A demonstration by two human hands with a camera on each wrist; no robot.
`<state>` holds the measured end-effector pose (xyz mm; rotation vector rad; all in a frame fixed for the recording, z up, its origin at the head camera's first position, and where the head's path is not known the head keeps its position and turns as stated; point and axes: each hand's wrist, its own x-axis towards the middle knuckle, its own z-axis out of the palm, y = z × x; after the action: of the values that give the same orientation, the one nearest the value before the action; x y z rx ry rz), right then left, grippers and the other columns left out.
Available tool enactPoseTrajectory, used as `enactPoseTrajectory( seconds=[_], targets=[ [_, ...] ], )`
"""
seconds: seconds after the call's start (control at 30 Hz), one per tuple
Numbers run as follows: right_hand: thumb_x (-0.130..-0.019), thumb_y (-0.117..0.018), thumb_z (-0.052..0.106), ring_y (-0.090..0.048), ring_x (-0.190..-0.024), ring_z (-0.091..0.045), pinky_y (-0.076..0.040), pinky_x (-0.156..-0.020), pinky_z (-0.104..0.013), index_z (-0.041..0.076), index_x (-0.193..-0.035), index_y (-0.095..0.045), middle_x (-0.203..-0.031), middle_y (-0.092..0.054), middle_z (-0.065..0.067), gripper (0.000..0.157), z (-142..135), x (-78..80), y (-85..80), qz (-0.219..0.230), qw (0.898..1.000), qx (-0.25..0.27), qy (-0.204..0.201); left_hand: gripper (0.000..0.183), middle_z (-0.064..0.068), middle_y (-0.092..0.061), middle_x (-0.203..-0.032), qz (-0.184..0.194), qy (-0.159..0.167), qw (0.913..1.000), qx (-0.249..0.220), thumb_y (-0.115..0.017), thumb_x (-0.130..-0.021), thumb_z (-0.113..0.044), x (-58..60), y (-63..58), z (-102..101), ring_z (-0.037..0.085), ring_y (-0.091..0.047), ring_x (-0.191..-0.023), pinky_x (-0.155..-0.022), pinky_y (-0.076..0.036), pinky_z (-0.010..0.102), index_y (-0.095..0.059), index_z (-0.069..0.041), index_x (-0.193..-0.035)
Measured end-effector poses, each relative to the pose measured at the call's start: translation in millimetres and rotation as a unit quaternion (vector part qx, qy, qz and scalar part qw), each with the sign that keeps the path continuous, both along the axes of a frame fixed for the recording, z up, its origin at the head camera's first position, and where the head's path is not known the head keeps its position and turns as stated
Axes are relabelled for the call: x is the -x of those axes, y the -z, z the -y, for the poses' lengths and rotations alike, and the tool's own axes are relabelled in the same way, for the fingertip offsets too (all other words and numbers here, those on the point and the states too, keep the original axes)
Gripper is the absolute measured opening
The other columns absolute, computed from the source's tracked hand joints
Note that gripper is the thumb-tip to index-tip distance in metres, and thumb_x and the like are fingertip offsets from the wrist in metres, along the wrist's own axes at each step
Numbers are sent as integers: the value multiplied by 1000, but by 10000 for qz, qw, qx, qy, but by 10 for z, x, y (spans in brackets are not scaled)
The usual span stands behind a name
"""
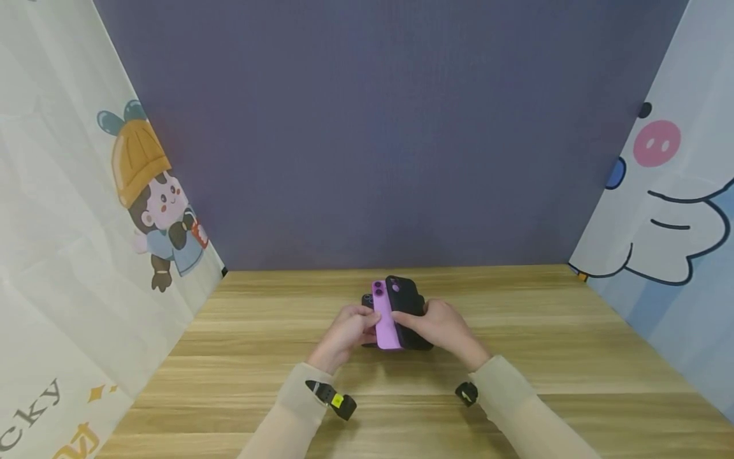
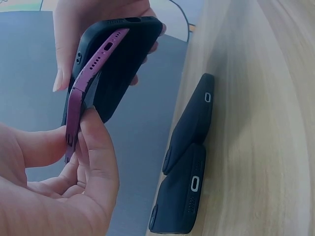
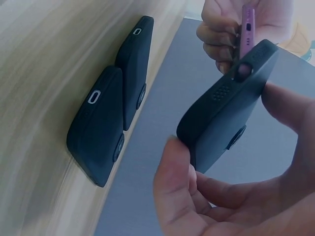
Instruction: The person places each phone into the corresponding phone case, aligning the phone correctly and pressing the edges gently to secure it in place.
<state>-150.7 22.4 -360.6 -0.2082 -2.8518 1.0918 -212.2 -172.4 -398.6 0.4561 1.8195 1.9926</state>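
My left hand (image 1: 348,330) pinches a purple phone (image 1: 387,322) by its side edge, between thumb and fingers. Two camera lenses show on its back in the head view. My right hand (image 1: 443,324) grips a black phone case (image 1: 404,293) by its edges. In the left wrist view, the purple phone's end with port and speaker holes (image 2: 101,56) lies tilted at the mouth of the case (image 2: 142,34), partly inside it. The right wrist view shows the case's outer end (image 3: 231,83), with the purple phone (image 3: 247,29) behind it.
Two black cased phones lie on the wooden table (image 1: 258,395) side by side, a nearer one (image 3: 98,128) and a farther one (image 3: 135,73). A grey-blue panel (image 1: 390,140) stands behind the table, and printed cloths (image 1: 63,210) hang at both sides.
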Motion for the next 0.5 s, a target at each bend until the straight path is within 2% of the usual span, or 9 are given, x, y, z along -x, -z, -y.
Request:
enactPoseTrajectory(
  seconds=[0.1, 0.17, 0.33, 0.5],
  targets=[
    [-84, -71, 64, -59, -66, -20, -48, -54, -32, 1, -91, -65, -79, -65, -8, 64, -26, 18, 18, 78, 9999, 48, -46, 18, 9, -68, -88, -9, -40, 10000, 32, -56, -100, -5, -10, 4, -2, 16, -66, -77, -80, -60, 37, -61, 11, -105],
    [-88, -72, 57, -60, -66, -20, -50, -55, -33, -4, -100, -65, -83, -66, -10, 62, -51, 30, 31, 155, 9997, 176, -87, 18, 10, -68, -88, -15, -86, 9999, 76, -57, -100, -5, -11, 8, -4, 16, -66, -77, -79, -60, 36, -61, 11, -105],
    [-94, -72, 30, -64, -71, -22, -59, -63, -40, -12, -124, -56, -103, -65, -18, 54, -122, 48, 53, 409, 9940, 1011, -102, 17, 11, -68, -88, 14, -195, 9997, 129, -58, -100, -5, -20, 6, -6, 17, -65, -77, -77, -59, 35, -61, 10, -105],
    [-95, -71, 19, -64, -76, -23, -61, -67, -43, -10, -121, -57, -101, -63, -19, 41, -158, 59, 66, 493, 9854, 1629, -13, 16, 10, -68, -89, 11, -150, 9998, 93, -57, -100, -5, -17, 9, -4, 17, -65, -78, -78, -59, 36, -61, 10, -104]
  ],
)
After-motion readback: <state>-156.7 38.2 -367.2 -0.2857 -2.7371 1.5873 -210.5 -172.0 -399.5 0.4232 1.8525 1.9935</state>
